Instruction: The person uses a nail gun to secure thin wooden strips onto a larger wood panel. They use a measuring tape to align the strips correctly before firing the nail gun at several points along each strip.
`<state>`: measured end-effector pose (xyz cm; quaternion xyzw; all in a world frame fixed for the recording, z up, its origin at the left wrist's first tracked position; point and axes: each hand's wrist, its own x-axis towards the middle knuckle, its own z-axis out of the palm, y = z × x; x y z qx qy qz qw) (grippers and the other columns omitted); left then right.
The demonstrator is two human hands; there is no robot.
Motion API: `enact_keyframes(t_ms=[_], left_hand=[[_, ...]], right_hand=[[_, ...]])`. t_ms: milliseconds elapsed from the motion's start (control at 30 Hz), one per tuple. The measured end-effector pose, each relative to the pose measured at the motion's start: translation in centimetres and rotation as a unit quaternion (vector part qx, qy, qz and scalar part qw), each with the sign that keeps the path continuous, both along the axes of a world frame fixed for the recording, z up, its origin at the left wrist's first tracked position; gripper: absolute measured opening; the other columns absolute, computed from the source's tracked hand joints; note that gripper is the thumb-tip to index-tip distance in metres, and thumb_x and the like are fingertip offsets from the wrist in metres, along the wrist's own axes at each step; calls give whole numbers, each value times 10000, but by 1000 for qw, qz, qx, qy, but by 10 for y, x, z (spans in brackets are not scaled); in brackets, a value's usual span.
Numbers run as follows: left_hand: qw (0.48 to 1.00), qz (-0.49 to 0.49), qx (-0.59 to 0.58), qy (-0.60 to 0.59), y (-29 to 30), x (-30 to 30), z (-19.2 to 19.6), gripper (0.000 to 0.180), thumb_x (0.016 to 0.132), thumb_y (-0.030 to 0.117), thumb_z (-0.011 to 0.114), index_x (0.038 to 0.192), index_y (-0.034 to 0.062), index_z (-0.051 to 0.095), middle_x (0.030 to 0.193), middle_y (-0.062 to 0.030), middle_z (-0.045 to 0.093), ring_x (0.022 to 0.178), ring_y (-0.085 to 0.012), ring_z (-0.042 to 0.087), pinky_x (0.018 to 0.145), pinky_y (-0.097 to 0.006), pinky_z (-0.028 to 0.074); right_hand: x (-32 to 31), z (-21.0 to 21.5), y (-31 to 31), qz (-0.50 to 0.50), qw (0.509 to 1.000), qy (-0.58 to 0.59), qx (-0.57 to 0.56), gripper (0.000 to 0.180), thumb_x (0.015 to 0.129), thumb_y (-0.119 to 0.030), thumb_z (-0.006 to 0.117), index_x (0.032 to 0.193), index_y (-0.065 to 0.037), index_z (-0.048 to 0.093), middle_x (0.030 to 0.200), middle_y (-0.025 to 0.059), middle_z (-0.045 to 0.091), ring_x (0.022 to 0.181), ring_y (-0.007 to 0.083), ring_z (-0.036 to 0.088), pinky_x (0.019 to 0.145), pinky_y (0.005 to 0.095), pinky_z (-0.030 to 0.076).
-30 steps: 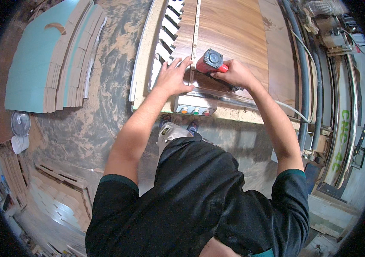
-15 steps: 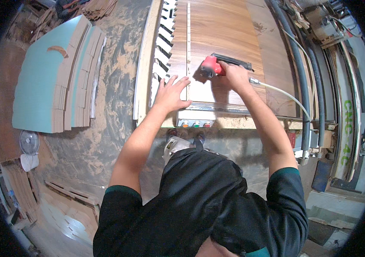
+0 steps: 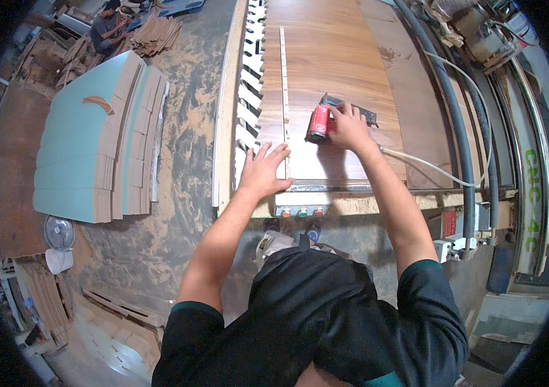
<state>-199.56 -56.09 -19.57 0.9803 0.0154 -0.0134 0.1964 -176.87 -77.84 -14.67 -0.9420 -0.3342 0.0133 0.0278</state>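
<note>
My right hand (image 3: pixel 350 128) is closed around the grip of a red and black air nailer (image 3: pixel 319 122). The nailer is over the wood-grain board (image 3: pixel 329 51), right of a thin pale strip (image 3: pixel 283 84); I cannot tell whether it touches the board. A pale air hose (image 3: pixel 430 167) runs from the tool to the right. My left hand (image 3: pixel 263 174) rests with fingers spread by the near end of the strip, at the board's left near corner. Its fingertips reach the strip.
A toothed white edge (image 3: pixel 248 100) runs along the board's left. Three coloured buttons (image 3: pixel 303 211) sit at the bench front. Stacked pale-green panels (image 3: pixel 74 148) and a fan (image 3: pixel 59 233) stand left. Dark pipes (image 3: pixel 443 84) run right. Another person (image 3: pixel 107 31) crouches far left.
The view has tilted, so the bench appears lower and the person at the far left shows. The nailer has turned in my right hand's grip. My left hand stays near the strip.
</note>
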Motion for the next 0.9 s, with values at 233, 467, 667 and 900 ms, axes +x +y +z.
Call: enact_keyframes(t_ms=[233, 467, 667, 900], left_hand=[[1000, 1, 18, 6, -2, 2, 4, 910, 837, 615, 842, 1620, 228, 586, 1757, 14, 486, 1625, -345, 417, 1313, -727, 271], [1000, -10, 5, 4, 0, 1, 0, 888, 846, 614, 838, 1604, 220, 596, 1744, -3, 506, 1620, -367, 420, 1306, -739, 263], [995, -73, 37, -48, 10, 2, 10, 824, 946, 722, 724, 1519, 135, 646, 1681, -113, 558, 1557, -403, 489, 1311, -678, 287], [998, -8, -15, -56, 69, 85, 18, 346, 965, 236, 749, 1288, 110, 752, 1378, -100, 752, 1356, -339, 640, 1170, -508, 469]], right_hand=[[-9, -16, 90, 113, 992, -54, 13, 569, 878, -407, 868, 1385, -171, 765, 1482, 101, 645, 1419, 346, 575, 1145, 543, 465], [-1, -51, 107, 112, 989, -74, -56, 560, 821, -424, 907, 1332, -231, 787, 1463, 61, 642, 1365, 328, 584, 1045, 551, 486], [-6, -48, 118, 115, 985, -117, -45, 295, 930, -264, 737, 1194, -169, 828, 1418, 75, 687, 1327, 317, 612, 1022, 547, 490], [-13, -35, 120, 103, 992, -50, -50, 296, 991, -244, 688, 1212, -118, 840, 1482, 76, 659, 1428, 320, 563, 1181, 615, 420]])
